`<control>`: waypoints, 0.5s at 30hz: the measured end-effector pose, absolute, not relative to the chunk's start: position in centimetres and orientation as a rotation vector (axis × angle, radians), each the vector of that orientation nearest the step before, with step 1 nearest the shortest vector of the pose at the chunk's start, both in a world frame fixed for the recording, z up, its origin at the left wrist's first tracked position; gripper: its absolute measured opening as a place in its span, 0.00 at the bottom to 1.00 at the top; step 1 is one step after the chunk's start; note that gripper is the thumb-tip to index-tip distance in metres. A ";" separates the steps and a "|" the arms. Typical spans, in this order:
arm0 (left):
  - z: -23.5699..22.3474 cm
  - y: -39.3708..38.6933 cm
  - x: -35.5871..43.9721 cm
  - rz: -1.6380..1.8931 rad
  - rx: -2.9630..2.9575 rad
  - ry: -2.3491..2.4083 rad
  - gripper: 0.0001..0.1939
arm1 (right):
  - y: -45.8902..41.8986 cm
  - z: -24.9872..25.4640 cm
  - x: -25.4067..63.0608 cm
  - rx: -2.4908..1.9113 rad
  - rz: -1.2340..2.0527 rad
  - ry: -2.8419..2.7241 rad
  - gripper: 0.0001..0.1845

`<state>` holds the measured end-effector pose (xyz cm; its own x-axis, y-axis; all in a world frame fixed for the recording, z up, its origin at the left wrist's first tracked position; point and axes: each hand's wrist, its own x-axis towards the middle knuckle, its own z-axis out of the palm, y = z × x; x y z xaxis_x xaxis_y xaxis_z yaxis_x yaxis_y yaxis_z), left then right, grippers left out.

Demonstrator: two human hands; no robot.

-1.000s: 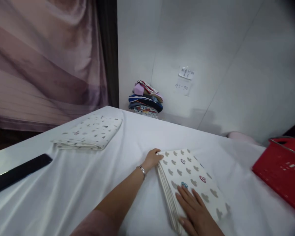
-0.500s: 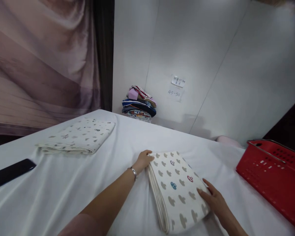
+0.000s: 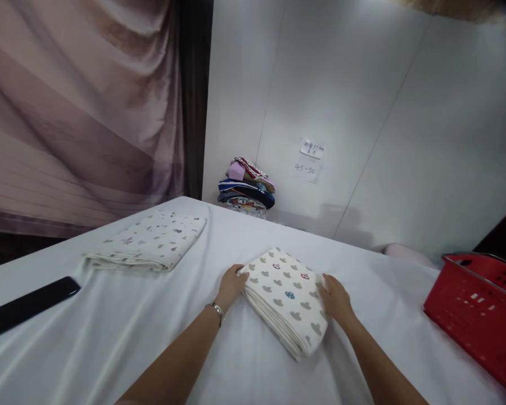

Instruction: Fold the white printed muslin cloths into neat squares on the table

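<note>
A folded white cloth with grey, blue and red mushroom-like prints (image 3: 284, 289) lies between my hands on the white-covered table. My left hand (image 3: 231, 286), with a silver bracelet at the wrist, grips its left corner, thumb on top. At the right edge, my right hand (image 3: 335, 298) holds the cloth, with some fingers hidden beneath or behind it. Several stacked layers show along the cloth's near left side. Farther left rests a second folded white cloth with small scattered prints (image 3: 152, 242), apart from both hands.
A black flat object (image 3: 29, 306) lies at the left of the white table cover (image 3: 122, 326). To the right stands a red plastic basket (image 3: 476, 315). Folded fabrics (image 3: 247, 188) are piled by the wall, near paper notes (image 3: 310, 157). A draped curtain (image 3: 76, 112) hangs at left.
The mushroom-print cloth has moved away from me and turned slightly on the table. My right hand has shifted up and left along its right edge. The camera view has shifted a little.
</note>
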<state>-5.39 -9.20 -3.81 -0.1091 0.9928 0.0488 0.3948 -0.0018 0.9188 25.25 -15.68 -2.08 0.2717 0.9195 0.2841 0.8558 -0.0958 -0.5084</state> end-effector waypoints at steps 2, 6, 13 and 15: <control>-3.9 -9.5 -5.3 1.113 1.530 1.598 0.15 | -17.5 -2.3 23.6 -1.864 0.057 -1.679 0.23; -3.4 -11.0 -5.1 1.246 1.900 1.606 0.16 | -21.9 -3.0 19.7 -1.579 -0.001 -1.975 0.22; -1.7 -13.8 -4.8 0.969 2.474 0.987 0.18 | -22.6 -5.0 17.4 -1.252 -0.291 -2.251 0.22; -1.7 -13.9 -4.8 0.863 2.447 0.891 0.20 | -21.7 -6.0 17.8 -1.229 -0.359 -2.236 0.21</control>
